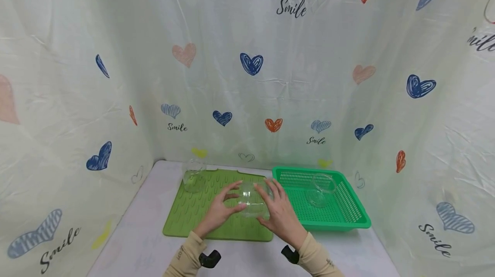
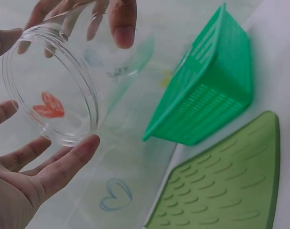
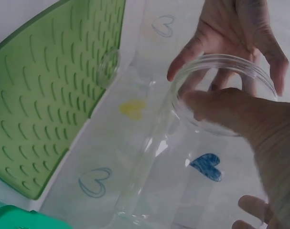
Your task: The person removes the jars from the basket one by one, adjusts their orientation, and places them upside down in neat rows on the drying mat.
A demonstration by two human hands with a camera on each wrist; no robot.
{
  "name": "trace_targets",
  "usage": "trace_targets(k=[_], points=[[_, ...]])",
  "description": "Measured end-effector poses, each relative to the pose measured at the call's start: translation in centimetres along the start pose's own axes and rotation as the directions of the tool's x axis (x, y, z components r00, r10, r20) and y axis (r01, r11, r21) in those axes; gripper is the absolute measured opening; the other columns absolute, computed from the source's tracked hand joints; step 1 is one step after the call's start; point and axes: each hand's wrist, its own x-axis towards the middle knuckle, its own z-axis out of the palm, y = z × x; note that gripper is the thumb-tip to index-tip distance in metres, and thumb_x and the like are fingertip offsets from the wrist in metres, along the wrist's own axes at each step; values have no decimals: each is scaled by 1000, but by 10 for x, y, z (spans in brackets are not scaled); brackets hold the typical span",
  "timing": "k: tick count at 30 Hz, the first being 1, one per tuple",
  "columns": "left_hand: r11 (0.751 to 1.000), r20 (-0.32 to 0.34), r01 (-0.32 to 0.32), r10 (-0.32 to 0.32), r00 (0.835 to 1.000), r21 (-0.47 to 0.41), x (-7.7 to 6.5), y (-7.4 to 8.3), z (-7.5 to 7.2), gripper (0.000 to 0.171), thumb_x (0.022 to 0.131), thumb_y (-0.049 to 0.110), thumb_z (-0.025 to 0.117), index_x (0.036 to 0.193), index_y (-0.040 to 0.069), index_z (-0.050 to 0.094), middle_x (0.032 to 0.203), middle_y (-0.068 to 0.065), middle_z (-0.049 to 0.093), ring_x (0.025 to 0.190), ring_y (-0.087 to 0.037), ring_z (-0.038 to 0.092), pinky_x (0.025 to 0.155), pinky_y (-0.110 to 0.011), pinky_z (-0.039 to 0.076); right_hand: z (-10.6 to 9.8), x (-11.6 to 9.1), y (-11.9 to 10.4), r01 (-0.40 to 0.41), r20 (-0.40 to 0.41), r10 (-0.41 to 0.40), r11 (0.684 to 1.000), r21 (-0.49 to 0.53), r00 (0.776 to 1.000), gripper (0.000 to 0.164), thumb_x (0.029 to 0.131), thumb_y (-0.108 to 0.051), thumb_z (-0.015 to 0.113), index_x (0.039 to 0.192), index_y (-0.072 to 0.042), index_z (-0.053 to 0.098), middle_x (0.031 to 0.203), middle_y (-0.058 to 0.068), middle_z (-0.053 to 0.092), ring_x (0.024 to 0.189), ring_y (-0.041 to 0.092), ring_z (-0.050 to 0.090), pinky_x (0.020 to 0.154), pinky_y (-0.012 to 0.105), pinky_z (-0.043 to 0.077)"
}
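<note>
A clear jar (image 1: pixel 253 204) is held on its side above the green mat, between both hands. My left hand (image 1: pixel 220 208) grips it at the mouth end, its fingers spread about the threaded rim (image 2: pixel 94 112) in the left wrist view. On the other side, my right hand (image 1: pixel 281 212) holds the body of the jar, thumb and fingers curved around it. In the right wrist view the right hand (image 3: pixel 245 117) partly covers the round mouth, and the left hand (image 3: pixel 226 28) lies beyond the rim.
A second clear jar (image 1: pixel 194 178) stands at the back left of the green ridged mat (image 1: pixel 185 221). To the right, a green slatted basket (image 1: pixel 340 226) holds another clear jar (image 1: pixel 319 193). A white table (image 1: pixel 135 242) lies beneath, with a heart-print curtain (image 1: pixel 216 83) around it.
</note>
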Motion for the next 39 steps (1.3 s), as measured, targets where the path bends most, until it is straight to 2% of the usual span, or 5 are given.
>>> trace_targets(k=[6, 10, 19, 27, 39], points=[[999, -4, -17, 17, 1000, -31, -1, 0, -10, 67, 85, 20, 75, 144, 22, 43, 141, -18, 43, 124, -44, 48, 84, -41, 57, -16, 7, 2, -29, 3, 29, 960, 280, 1000, 112, 67, -42, 87, 154, -18, 22, 159, 18, 15, 143, 43, 19, 99, 66, 42], [999, -18, -21, 21, 1000, -27, -2, -2, -16, 67, 85, 18, 74, 144, 24, 43, 139, -19, 44, 122, -43, 50, 84, -39, 58, -28, 10, 7, -138, 54, 129, 835, 532, 990, 112, 72, -38, 85, 156, -19, 13, 163, 11, 5, 146, 42, 14, 102, 69, 36], [999, -6, -44, 43, 999, -20, -4, 1, -24, 66, 86, 16, 73, 144, 23, 42, 138, -21, 43, 122, -43, 50, 85, -38, 57, -23, 9, 32, -415, 357, 234, 286, 863, 904, 73, 99, -26, 55, 156, -30, 8, 162, 15, 0, 144, 51, 12, 104, 68, 34], [1000, 8, -22, 23, 1000, -22, -6, 0, -25, 68, 85, 16, 74, 144, 25, 42, 140, -15, 44, 122, -41, 50, 86, -39, 57, -4, 1, 48, -646, 674, 37, -252, 721, 738, 59, 107, -31, 32, 155, -26, -1, 158, 25, -13, 141, 57, 8, 105, 67, 35], [999, -2, -8, 8, 1000, -31, -9, -9, -30, 67, 84, 17, 75, 143, 25, 44, 139, -15, 45, 121, -38, 51, 85, -37, 58, 8, -2, 42, -667, 714, 85, -295, 684, 695, 69, 102, -28, 48, 155, -22, 4, 152, 35, 19, 127, 42, 50, 101, 57, 46]])
